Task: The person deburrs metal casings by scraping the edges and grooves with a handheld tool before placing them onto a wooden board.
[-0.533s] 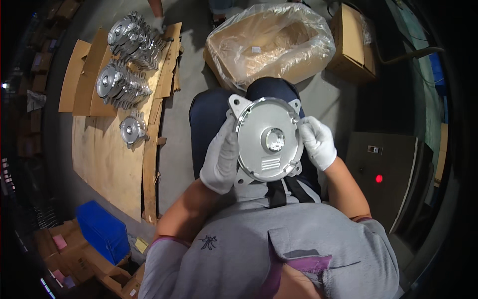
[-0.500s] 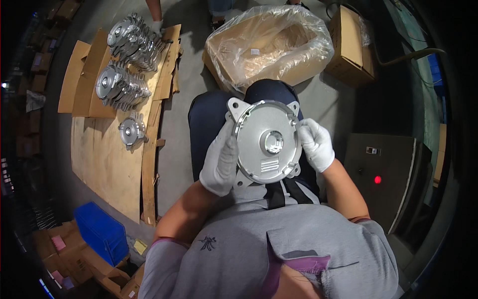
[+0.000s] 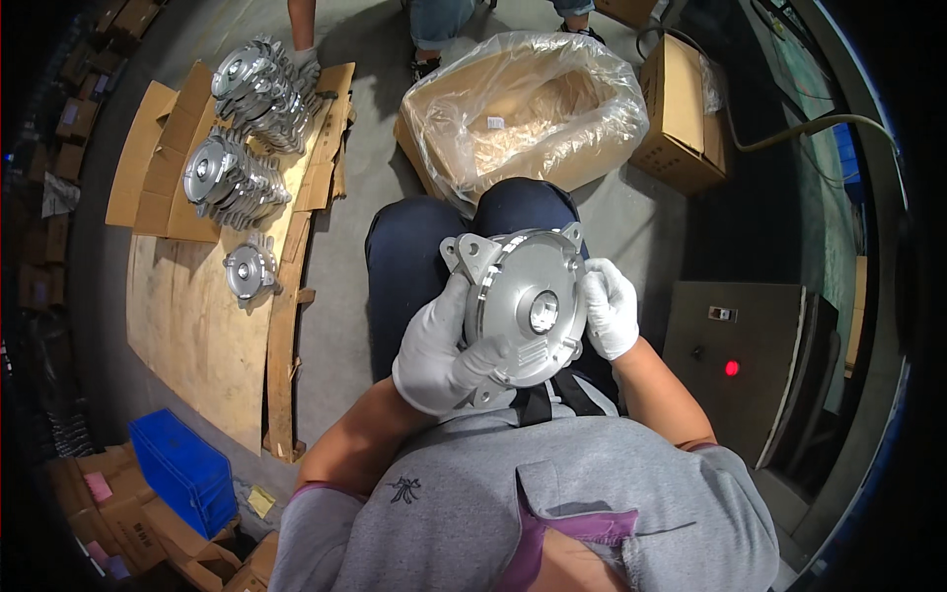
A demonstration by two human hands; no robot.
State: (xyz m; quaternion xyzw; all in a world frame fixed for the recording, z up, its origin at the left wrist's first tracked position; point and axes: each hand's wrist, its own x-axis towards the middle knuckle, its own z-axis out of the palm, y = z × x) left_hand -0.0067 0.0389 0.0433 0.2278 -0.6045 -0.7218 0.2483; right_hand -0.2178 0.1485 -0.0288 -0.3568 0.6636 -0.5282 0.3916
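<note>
A round silver metal end cover (image 3: 513,296) with mounting lugs and a central bore is held over my lap, tilted so that its left rim shows. My gloved left hand (image 3: 444,350) grips its left edge, the thumb lying across the lower face. On the opposite rim my gloved right hand (image 3: 610,306) is closed with curled fingers; its fingertips are partly hidden behind the cover. Stacks of like metal covers (image 3: 232,178) stand on a wooden board to the left, and a single cover (image 3: 251,269) lies nearer to me.
A carton lined with clear plastic (image 3: 523,118) stands beyond my knees, beside a closed carton (image 3: 681,113). Another person's gloved hand (image 3: 304,61) touches the far stack. A blue bin (image 3: 182,472) is at lower left. A dark cabinet with a red light (image 3: 735,365) stands right.
The cover has turned, showing more of its left rim, and sits slightly lower. My left thumb has come onto its face. My right hand stays at the right edge.
</note>
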